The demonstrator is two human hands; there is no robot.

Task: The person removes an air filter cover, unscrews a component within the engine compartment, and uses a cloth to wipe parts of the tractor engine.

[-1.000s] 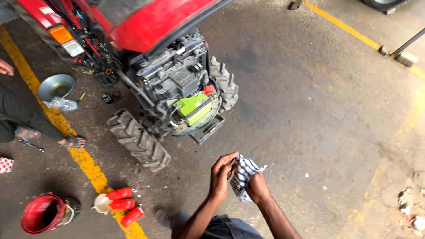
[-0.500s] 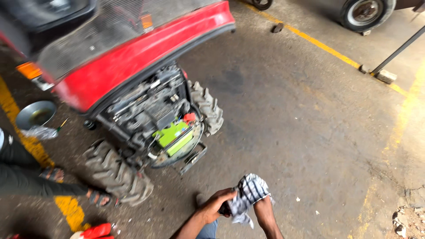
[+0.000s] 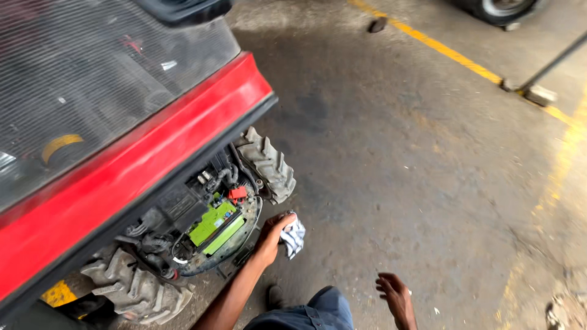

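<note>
At the far left the raised red hood [image 3: 140, 153] of the tractor filled much of the view, nearer and larger than it had been a second before, when the whole front of the machine showed from farther back; below it sat the green battery [image 3: 213, 225] on its tray, between the two treaded front tyres [image 3: 266, 164]; the left hand [image 3: 272, 235] had come forward to the rim of that tray, arm stretched out and nearly straight, fingers clenched round the checked rag [image 3: 294, 234], which hung from the fist just beside the right-hand tyre and close to the battery; half a second earlier both hands had worked the rag together in front of the body, so the cloth had passed to the left hand alone, which I judge had freed it to reach the engine bay; further right, the right hand [image 3: 396, 294] hovered low over the stained concrete floor [image 3: 397, 153], fingers spread and slack, grasping nothing, well apart from the rag; a yellow painted line [image 3: 452, 52] crossed the floor at the upper right.
</note>
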